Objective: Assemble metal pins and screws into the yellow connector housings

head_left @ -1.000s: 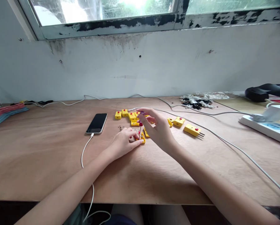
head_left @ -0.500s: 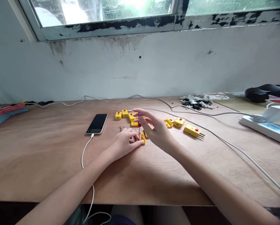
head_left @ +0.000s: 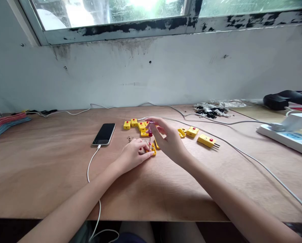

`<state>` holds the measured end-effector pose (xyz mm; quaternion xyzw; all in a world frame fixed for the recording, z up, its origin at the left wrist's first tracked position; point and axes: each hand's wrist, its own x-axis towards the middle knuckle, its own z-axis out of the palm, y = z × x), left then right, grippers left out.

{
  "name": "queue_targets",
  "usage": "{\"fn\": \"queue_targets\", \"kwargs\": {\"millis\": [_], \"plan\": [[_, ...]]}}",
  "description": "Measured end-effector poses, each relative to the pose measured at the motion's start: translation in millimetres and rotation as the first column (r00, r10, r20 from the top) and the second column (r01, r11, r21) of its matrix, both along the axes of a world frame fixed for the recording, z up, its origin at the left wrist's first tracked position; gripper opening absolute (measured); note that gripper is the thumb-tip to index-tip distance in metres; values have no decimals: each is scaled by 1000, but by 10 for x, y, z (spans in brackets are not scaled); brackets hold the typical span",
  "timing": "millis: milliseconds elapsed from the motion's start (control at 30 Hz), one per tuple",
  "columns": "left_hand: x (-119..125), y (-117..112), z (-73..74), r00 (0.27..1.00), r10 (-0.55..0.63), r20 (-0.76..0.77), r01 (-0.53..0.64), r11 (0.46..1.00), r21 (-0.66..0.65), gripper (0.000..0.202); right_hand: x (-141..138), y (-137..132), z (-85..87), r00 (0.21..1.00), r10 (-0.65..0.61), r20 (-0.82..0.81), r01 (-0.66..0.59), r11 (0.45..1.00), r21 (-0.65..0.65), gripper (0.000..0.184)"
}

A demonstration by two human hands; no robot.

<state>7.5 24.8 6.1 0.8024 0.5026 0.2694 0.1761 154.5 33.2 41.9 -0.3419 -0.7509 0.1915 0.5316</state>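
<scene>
my left fingers [head_left: 147,155] held the shell [head_left: 153,149] on the bench [head_left: 176,192]; my right fingers [head_left: 158,133] gripped the driver [head_left: 150,134], near upright, tip at the shell: seemingly mid-screwing, which called for steady turning.

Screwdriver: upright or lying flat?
The screwdriver is near upright: handle up in the right hand, shaft running down to the yellow piece held by the left hand.
</scene>
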Motion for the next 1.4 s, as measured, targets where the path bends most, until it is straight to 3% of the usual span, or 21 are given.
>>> {"fn": "queue_targets", "kwargs": {"millis": [167, 433, 600, 867, 1100, 1267, 1400], "plan": [[-8, 3, -2, 1000, 4, -3, -4, 1000, -11, 17, 21, 56, -18, 990, -140, 5, 139, 987, 75, 16], [-6, 11, -13, 1000, 19, -1, -19, 1000, -17, 20, 18, 61, -30, 993, -23, 118, 34, 995, -92, 33], [-16, 21, -19, 1000, -15, 6, 15, 1000, 9, 20, -5, 58, -57, 999, -8, 53, 11, 999, -52, 24], [-26, 21, -31, 1000, -23, 17, 23, 1000, -1, 20, 17, 45, -62, 988, -92, 126, 92, 996, 9, 33], [-13, 13, 2, 1000, -13, -27, 12, 1000, -8, 22, -17, -7, -56, 998, 39, 57, -39, 999, 7, 26], [-14, 12, 1, 1000, -18, -21, 18, 1000, 9, 21, -36, 19, -75, 988, -148, 33, 145, 986, 78, 19], [-20, 11, -7, 1000, -21, -5, 21, 1000, -3, 22, -15, 32, -80, 986, -152, 73, 146, 987, 73, 27]]}}
